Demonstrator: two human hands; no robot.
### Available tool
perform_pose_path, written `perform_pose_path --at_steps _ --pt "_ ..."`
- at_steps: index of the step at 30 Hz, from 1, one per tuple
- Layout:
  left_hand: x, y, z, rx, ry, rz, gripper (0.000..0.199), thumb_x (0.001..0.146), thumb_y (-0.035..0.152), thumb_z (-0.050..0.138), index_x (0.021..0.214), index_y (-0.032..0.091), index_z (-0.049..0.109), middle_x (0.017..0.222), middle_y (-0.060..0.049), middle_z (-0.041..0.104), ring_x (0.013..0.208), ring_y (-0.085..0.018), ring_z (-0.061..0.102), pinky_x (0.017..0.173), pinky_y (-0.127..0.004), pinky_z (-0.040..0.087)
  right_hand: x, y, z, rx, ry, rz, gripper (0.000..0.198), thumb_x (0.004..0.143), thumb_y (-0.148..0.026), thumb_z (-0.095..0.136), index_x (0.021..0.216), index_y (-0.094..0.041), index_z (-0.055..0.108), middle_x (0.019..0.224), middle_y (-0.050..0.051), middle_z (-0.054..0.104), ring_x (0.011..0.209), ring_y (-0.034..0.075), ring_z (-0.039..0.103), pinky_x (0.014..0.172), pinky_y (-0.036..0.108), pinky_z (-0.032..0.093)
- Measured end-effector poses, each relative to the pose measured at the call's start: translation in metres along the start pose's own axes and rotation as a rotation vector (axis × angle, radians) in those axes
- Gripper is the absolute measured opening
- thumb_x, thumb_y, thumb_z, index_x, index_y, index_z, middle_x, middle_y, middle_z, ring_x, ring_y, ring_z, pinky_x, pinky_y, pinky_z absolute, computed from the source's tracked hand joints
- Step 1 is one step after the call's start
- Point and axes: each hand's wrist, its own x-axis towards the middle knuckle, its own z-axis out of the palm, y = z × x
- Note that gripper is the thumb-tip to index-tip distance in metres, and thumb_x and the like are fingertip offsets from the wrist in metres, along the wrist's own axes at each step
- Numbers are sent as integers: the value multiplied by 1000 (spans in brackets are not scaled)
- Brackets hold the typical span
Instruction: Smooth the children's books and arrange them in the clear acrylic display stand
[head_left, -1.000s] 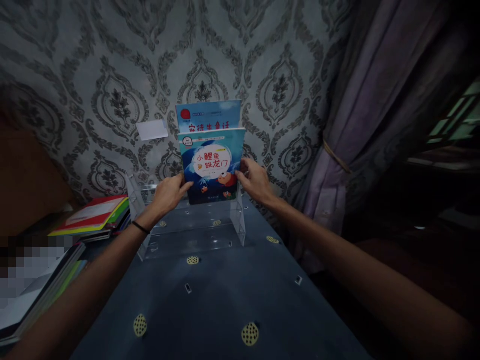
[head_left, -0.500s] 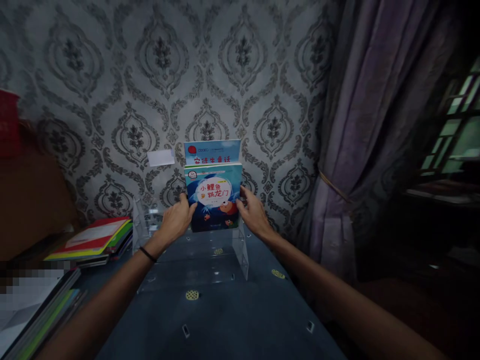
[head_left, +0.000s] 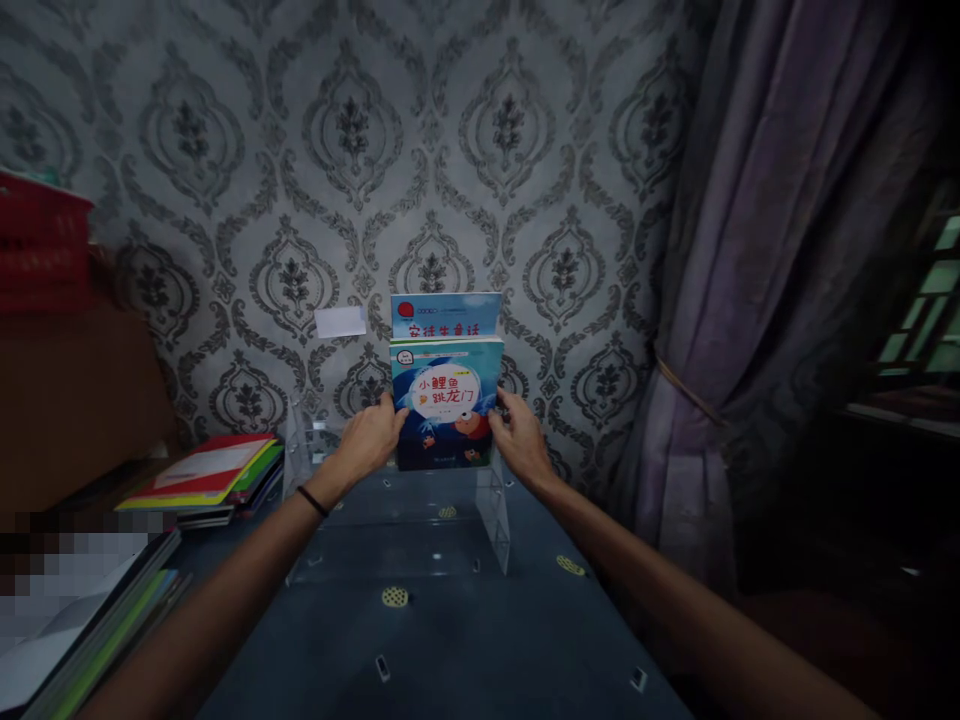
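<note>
Both my hands grip a blue picture book [head_left: 446, 430] by its side edges, cover facing me. It shows a red fish and red Chinese characters in a white oval. My left hand [head_left: 373, 436] has its thumb on the front of the left edge; my right hand [head_left: 519, 434] pinches the right edge the same way. Behind it a light-blue book [head_left: 446, 315] stands taller, its lower part hidden. Under and around them is a clear acrylic tiered rack [head_left: 493, 515]. Whether the front book rests on a tier I cannot tell.
A dark blue patterned tablecloth [head_left: 465, 640] lies beneath the rack. To the left are a stack of colourful books [head_left: 214, 470], more books in front, a cardboard box [head_left: 82, 400] and a red basket [head_left: 41, 245]. A purple curtain [head_left: 694, 400] hangs right; wallpaper [head_left: 427, 130] is behind.
The whole view has shifted, so everything sits slightly further right and lower, and more of the red basket shows. My hands keep their hold on the book at the rack.
</note>
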Motion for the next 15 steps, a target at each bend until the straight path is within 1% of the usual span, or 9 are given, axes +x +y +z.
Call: perform_pose_path --at_steps 2,5,7,9,11,13,15 --pt "3 -2 -7 -46 40 4 35 105 40 35 119 12 53 102 -21 74 98 -34 73 78 -37 52 7 -3 -3 14 8 -18 47 88 -28 49 133 -19 61 120 17 67 109 33 64 92 54 54" --pt "11 -4 -22 -136 159 -5 34 104 39 38 125 14 49 98 -17 74 93 -32 73 77 -36 52 24 -12 -8 69 58 -73 53 89 -32 51 141 -21 54 130 16 65 118 32 62 98 55 52" --pt "18 -5 -30 -192 219 21 34 103 37 40 128 15 46 96 -14 74 90 -30 73 77 -36 51 40 -20 -10 107 108 -83 52 91 -37 52 140 -22 55 130 15 66 118 31 63 99 54 51" --pt "23 -8 -35 -239 238 62 33 102 36 44 128 16 47 94 -12 73 87 -28 72 76 -35 51 56 -26 -10 144 152 -55 49 92 -44 53 134 -21 59 125 15 68 113 31 65 97 52 52" --pt "27 -12 -39 -293 236 92 31 101 38 46 123 18 50 90 -9 73 84 -27 71 74 -33 51 72 -29 -7 177 173 1 50 91 -54 53 124 -18 64 116 15 71 105 30 67 92 50 55" --pt "34 -17 -42 -371 246 94 28 101 41 45 115 19 55 87 -7 72 82 -24 69 74 -32 50 88 -28 -3 194 167 52 53 90 -61 52 115 -17 67 102 12 73 94 28 68 85 46 57" --pt "43 -20 -47 -470 274 71 28 101 42 43 106 20 59 87 -5 71 80 -21 68 73 -30 50 100 -24 1 192 155 75 52 89 -63 51 107 -17 67 89 9 72 84 25 67 78 42 57"
